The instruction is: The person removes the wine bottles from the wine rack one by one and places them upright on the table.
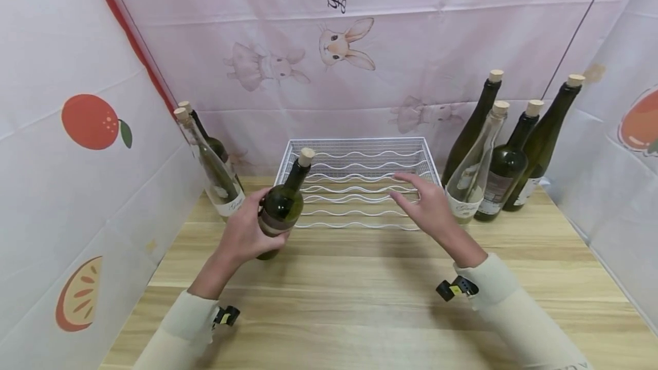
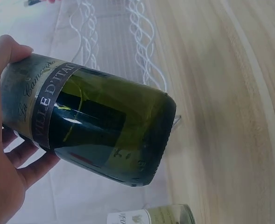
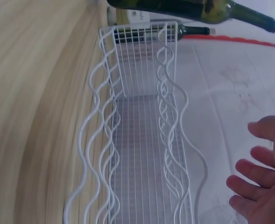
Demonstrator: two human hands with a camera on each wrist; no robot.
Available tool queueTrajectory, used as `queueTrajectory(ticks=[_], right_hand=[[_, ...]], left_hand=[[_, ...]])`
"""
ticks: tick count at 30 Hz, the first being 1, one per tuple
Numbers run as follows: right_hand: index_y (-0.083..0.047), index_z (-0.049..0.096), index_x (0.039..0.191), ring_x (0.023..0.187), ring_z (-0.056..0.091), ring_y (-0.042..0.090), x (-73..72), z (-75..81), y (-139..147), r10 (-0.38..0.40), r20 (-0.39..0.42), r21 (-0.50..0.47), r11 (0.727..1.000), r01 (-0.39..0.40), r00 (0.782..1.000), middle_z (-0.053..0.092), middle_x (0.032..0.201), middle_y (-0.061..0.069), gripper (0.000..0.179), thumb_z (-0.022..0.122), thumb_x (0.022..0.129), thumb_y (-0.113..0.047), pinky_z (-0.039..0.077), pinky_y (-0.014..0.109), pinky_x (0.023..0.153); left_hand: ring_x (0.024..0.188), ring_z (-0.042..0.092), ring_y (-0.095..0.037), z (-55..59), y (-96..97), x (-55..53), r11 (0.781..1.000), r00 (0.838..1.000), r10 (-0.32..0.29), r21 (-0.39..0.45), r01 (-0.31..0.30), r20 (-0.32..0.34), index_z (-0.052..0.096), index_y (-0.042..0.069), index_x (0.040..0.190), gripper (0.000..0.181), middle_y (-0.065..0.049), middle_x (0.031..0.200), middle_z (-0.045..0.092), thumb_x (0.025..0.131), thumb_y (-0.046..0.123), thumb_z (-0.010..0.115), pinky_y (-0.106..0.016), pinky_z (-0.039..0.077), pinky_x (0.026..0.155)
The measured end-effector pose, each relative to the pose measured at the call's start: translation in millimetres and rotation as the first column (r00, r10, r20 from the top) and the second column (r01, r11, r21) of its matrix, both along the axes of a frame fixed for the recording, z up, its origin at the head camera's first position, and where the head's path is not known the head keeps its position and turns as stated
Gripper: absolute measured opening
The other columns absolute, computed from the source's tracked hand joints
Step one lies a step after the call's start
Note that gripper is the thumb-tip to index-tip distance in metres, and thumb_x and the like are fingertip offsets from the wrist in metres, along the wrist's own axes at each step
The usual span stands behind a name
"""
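Observation:
My left hand [image 1: 250,227] grips a dark green wine bottle [image 1: 281,207] round its labelled middle. The bottle is corked and tilted, its neck leaning right toward the rack. In the left wrist view the wine bottle [image 2: 104,121] shows its base lifted above the table. A white wire wine rack [image 1: 354,226] with wavy bars stands at the back of the table, just right of the bottle. Over the rack's right side hovers my right hand [image 1: 429,207], fingers apart and holding nothing. The right wrist view shows this hand [image 3: 263,172] beside the wire rack [image 3: 121,60].
At the right stand several corked bottles: a clear one [image 1: 468,181], a short dark one [image 1: 506,167] and tall green ones [image 1: 547,136]. A clear bottle [image 1: 213,164] and a dark bottle [image 1: 218,147] stand at the left. Printed cloth [image 1: 205,44] walls the wooden table [image 1: 354,301].

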State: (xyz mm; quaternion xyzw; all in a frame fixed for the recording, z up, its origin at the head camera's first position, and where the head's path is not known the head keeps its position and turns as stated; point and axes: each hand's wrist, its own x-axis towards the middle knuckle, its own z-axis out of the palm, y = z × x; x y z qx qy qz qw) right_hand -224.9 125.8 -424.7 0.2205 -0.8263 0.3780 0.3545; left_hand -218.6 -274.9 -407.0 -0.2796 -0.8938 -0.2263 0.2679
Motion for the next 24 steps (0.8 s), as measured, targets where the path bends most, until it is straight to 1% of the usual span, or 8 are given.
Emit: queueTrajectory(ticks=[3,6,10,13,16,20,21,24], right_hand=[[0.002,0.071,0.123,0.109,0.073,0.041,-0.4,1.8,5.8,-0.038,0.008,-0.007,0.999,0.038,0.999,0.076,0.119,0.021,0.037,0.081,0.088,-0.008,0.058,0.054,0.095],[0.003,0.071,0.123,0.075,0.07,0.039,-0.7,2.0,11.9,-0.072,0.02,-0.031,0.997,0.072,0.997,0.075,0.12,0.023,0.034,0.076,0.091,-0.004,0.058,0.054,0.091],[0.005,0.07,0.124,0.08,0.07,0.043,-1.9,0.7,19.5,-0.127,0.035,-0.066,0.99,0.129,0.991,0.073,0.123,0.026,0.031,0.067,0.093,0.002,0.056,0.057,0.095],[0.006,0.068,0.125,0.114,0.069,0.046,-4.4,-1.6,24.9,-0.161,0.057,-0.076,0.983,0.165,0.985,0.071,0.125,0.027,0.032,0.061,0.094,0.005,0.054,0.059,0.1],[0.006,0.068,0.127,0.096,0.07,0.04,-6.7,-3.7,29.4,-0.182,0.084,-0.081,0.979,0.189,0.98,0.071,0.126,0.026,0.035,0.056,0.094,0.007,0.056,0.056,0.094],[0.006,0.066,0.13,0.067,0.054,0.031,-9.9,-6.6,34.0,-0.2,0.108,-0.075,0.975,0.208,0.974,0.071,0.123,0.027,0.044,0.047,0.091,0.013,0.053,0.051,0.078],[0.007,0.065,0.131,0.065,0.051,0.031,-10.6,-7.6,35.0,-0.204,0.115,-0.071,0.975,0.212,0.972,0.07,0.124,0.028,0.046,0.045,0.09,0.014,0.052,0.05,0.076],[0.009,0.06,0.136,0.075,0.059,0.037,-12.3,-10.3,37.6,-0.205,0.151,-0.063,0.974,0.216,0.967,0.066,0.134,0.029,0.05,0.043,0.089,0.015,0.055,0.055,0.083]], left_hand=[[0.103,0.067,-0.034,1.4,-3.7,0.3,1.0,1.0,0.02,0.016,-0.019,-0.022,0.05,0.004,0.142,0.1,-0.02,0.125,0.068,0.057,0.032,0.093,-0.05,0.058,0.081],[0.101,0.068,-0.034,2.4,-7.8,0.3,0.999,0.998,0.047,0.025,-0.046,-0.037,0.05,0.003,0.141,0.099,-0.02,0.12,0.07,0.056,0.031,0.093,-0.05,0.057,0.077],[0.099,0.07,-0.035,3.5,-11.9,1.0,0.996,0.997,0.079,0.035,-0.078,-0.019,0.049,0.004,0.142,0.102,-0.021,0.117,0.071,0.056,0.035,0.095,-0.05,0.058,0.076],[0.1,0.07,-0.037,2.9,-14.9,1.5,0.993,0.994,0.108,0.047,-0.109,0.018,0.049,0.004,0.144,0.103,-0.022,0.12,0.07,0.057,0.035,0.096,-0.052,0.058,0.076],[0.103,0.07,-0.038,1.9,-18.3,1.0,0.989,0.99,0.131,0.064,-0.134,0.056,0.048,0.003,0.145,0.103,-0.022,0.123,0.069,0.059,0.034,0.096,-0.054,0.058,0.078],[0.106,0.069,-0.039,0.5,-22.8,-1.0,0.984,0.986,0.144,0.091,-0.152,0.089,0.048,0.003,0.145,0.101,-0.022,0.124,0.069,0.061,0.032,0.096,-0.057,0.057,0.081],[0.106,0.069,-0.04,0.0,-24.0,-1.6,0.983,0.984,0.148,0.094,-0.157,0.098,0.048,0.002,0.145,0.101,-0.022,0.124,0.069,0.062,0.032,0.096,-0.058,0.057,0.081],[0.105,0.069,-0.041,-1.0,-27.6,-3.2,0.978,0.977,0.169,0.102,-0.183,0.131,0.047,0.002,0.146,0.101,-0.024,0.124,0.069,0.063,0.032,0.096,-0.059,0.057,0.083]])
